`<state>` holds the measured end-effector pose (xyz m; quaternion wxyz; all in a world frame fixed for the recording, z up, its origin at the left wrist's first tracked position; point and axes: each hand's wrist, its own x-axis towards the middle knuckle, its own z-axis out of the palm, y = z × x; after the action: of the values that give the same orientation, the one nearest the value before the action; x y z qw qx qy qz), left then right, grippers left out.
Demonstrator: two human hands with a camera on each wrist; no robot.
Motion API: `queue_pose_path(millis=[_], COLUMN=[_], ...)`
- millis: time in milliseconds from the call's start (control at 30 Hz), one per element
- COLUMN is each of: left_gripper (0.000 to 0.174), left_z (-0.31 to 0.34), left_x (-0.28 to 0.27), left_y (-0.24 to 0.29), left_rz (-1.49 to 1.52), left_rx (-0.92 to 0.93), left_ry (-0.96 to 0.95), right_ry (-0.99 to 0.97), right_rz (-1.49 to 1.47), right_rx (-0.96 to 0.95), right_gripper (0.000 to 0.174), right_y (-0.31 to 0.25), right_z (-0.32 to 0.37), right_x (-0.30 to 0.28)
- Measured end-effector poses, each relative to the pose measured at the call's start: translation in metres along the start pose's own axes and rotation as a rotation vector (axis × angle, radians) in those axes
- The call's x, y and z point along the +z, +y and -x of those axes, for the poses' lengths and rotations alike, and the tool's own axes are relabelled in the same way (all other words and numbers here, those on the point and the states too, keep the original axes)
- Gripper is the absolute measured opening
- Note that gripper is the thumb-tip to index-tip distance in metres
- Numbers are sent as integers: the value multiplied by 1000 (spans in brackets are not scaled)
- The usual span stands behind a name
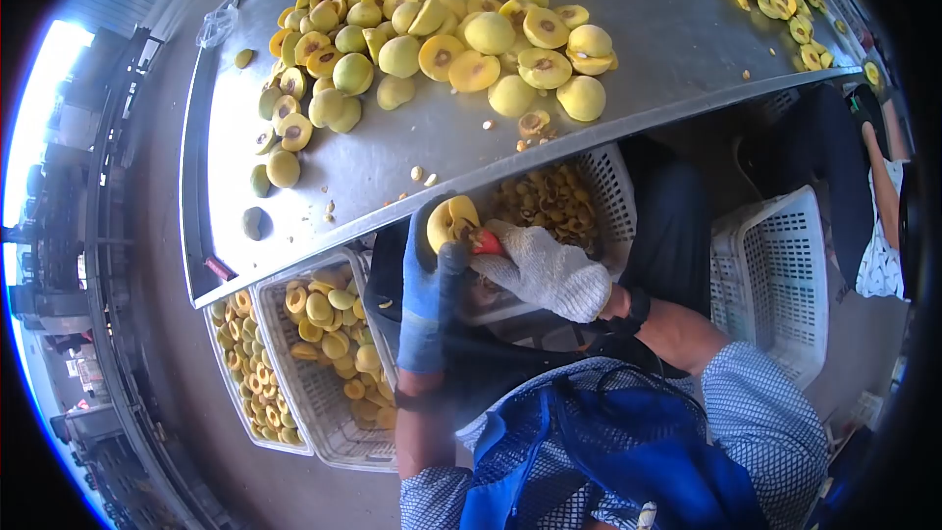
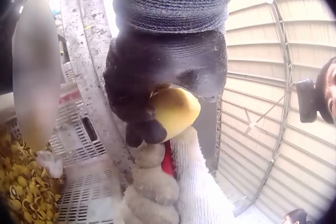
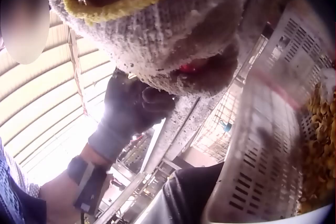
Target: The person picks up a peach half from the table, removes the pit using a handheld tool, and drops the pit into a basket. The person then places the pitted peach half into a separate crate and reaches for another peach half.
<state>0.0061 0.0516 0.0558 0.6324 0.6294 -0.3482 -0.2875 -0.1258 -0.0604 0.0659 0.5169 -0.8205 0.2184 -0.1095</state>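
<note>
A yellow fruit half point(image 1: 450, 220) is gripped by the left hand point(image 1: 429, 290), in a blue glove with dark-coated fingers. In the left wrist view the dark fingers curl round the fruit point(image 2: 177, 113) from above. The right hand point(image 1: 549, 270), in a white knitted glove, holds a tool with a red handle point(image 1: 485, 241) against the fruit's lower right side. The right wrist view shows a bit of red point(image 3: 190, 68) within the curled white glove point(image 3: 157, 35). The tool's working end is hidden.
Many halved fruits point(image 1: 399, 56) lie on the metal table point(image 1: 638, 88). Below its edge stand crates of fruit halves point(image 1: 337, 344) at left, a basket of small brown-yellow pieces point(image 1: 610, 186) under the hands, and a white crate point(image 1: 775, 265) at right. Another person sits at the far right.
</note>
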Motion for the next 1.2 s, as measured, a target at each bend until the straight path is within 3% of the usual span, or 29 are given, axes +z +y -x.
queue_pose_path(millis=[100,267,367,533,633,733,767,833,867,967,1067,1200], left_gripper=[60,39,38,39,51,70,87,88,86,69,58,40], left_z=[0,-8,-16,-34,-31,-14,-7,4,8,5,4,2], left_x=[9,4,-12,-32,-32,-25,-19,-4,1,16,28,14], left_y=[-16,-8,-1,-5,-5,-7,-12,-23,-31,-33,-24,-31], left_rz=[-181,-122,-153,-295,-253,25,-12,-75,-36,-171,-254,-34], left_rx=[34,-56,-187,-233,-206,-226,-135,13,-3,208,290,17], left_ry=[125,110,-62,-343,-324,-218,-156,42,117,236,316,217], right_ry=[-22,-57,-88,-135,-57,-48,-73,-147,-188,-198,-134,-73], right_rz=[63,113,99,60,37,-108,-180,-226,-249,-341,-226,-30], right_rx=[-27,-131,-111,-8,-55,40,112,201,247,177,226,125], right_gripper=[37,38,41,43,44,43,43,42,42,42,42,41], right_y=[-1,15,23,23,28,26,24,15,12,16,13,29], right_z=[0,-7,-11,-6,4,4,4,3,3,2,6,12], right_x=[-1,-5,0,9,18,19,18,12,11,12,15,26])
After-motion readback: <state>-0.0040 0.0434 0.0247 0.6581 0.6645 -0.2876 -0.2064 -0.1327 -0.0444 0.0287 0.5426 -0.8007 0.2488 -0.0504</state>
